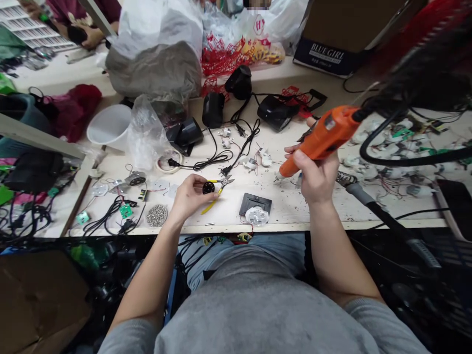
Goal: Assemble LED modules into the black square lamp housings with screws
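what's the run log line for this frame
left hand: black disc, yellow-handled cutters beside it | right hand: orange hot glue gun

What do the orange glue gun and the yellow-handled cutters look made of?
The glue gun looks like moulded orange plastic, judging by its smooth, shiny shell. The cutters seem to have steel blades, given their bright metallic sheen, and yellow handles that could be plastic or a rubbery coating; the look leaves that open.
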`<action>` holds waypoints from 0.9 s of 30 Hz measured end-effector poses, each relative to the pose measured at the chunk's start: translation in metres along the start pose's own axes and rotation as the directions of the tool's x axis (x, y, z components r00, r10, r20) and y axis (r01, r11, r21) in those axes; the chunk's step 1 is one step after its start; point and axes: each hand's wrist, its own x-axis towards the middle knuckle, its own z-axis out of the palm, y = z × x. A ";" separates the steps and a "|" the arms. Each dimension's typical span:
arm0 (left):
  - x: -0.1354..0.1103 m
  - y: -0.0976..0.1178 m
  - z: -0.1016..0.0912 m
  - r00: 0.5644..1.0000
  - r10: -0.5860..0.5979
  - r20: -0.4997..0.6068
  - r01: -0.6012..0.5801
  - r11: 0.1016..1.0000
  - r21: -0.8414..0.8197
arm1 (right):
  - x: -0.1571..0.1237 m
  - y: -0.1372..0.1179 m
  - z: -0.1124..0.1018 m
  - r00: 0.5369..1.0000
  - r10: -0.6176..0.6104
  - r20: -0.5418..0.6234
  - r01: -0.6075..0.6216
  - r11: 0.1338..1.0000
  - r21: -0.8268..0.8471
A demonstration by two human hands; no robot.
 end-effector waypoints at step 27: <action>-0.043 0.010 0.041 0.964 -0.088 0.252 0.261 0.500 -0.825 | 0.005 -0.008 0.047 0.951 -0.041 -0.307 0.073 0.993 0.093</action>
